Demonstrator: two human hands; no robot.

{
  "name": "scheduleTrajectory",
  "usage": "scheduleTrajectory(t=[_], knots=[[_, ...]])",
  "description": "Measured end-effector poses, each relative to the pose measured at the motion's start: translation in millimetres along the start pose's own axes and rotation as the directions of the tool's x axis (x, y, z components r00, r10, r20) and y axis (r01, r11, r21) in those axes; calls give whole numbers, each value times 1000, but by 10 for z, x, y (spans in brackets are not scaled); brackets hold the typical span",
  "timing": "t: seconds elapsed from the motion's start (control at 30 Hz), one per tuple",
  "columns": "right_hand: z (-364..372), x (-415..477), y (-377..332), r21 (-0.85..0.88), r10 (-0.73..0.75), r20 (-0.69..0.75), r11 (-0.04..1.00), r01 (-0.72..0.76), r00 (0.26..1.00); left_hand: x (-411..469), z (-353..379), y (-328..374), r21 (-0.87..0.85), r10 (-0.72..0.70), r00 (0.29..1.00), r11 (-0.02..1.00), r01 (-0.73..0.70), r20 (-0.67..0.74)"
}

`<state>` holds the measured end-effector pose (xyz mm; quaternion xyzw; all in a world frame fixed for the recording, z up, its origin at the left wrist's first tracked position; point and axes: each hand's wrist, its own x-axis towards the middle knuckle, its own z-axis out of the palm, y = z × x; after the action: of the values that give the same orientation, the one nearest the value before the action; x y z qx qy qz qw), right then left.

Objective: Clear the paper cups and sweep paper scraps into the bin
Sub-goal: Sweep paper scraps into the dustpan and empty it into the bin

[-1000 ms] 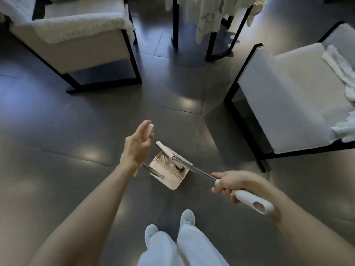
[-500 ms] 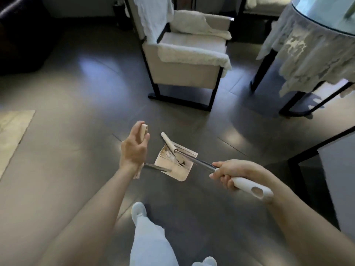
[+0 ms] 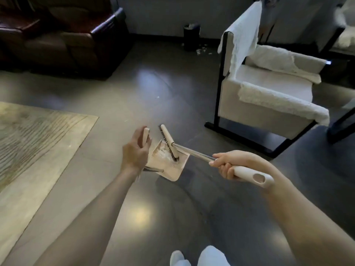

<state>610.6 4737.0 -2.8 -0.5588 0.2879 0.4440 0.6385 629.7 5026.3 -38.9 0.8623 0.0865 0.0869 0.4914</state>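
Glossy grey floor [image 3: 146, 89], rug [image 3: 34, 135], armchair [image 3: 269, 96], bin [image 3: 191, 38]

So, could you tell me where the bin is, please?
In the head view the bin stands top centre by the far wall, between the dark sofa and the white armchair, with paper scraps at its base.

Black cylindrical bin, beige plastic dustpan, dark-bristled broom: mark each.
Black cylindrical bin [image 3: 191, 40], head view, front wall.
Beige plastic dustpan [image 3: 170, 169], head view, bare pan floor.
Dark-bristled broom [image 3: 167, 136], head view, beige back of head.
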Motion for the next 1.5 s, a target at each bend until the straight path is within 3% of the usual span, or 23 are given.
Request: scheduleTrajectory(t=[0.37, 0.63, 1.13, 1.5], knots=[[883, 1778, -2626, -161, 0, 69, 987, 12, 998, 2472, -381, -603, 26, -71, 976, 997, 77, -204], [1316, 2688, -4422, -228, 75, 91, 972, -53, 993, 4260, -399, -751, 57, -78, 976, 994, 91, -201], [1234, 4481, -6951, -149, 95, -3, 984, -94, 996, 7750, 130, -1104, 130, -86, 996, 988, 81, 28], [563, 5845, -8375, -344, 104, -184, 925, -163, 977, 9542, 788, -1374, 148, -272, 958, 955, 257, 94]])
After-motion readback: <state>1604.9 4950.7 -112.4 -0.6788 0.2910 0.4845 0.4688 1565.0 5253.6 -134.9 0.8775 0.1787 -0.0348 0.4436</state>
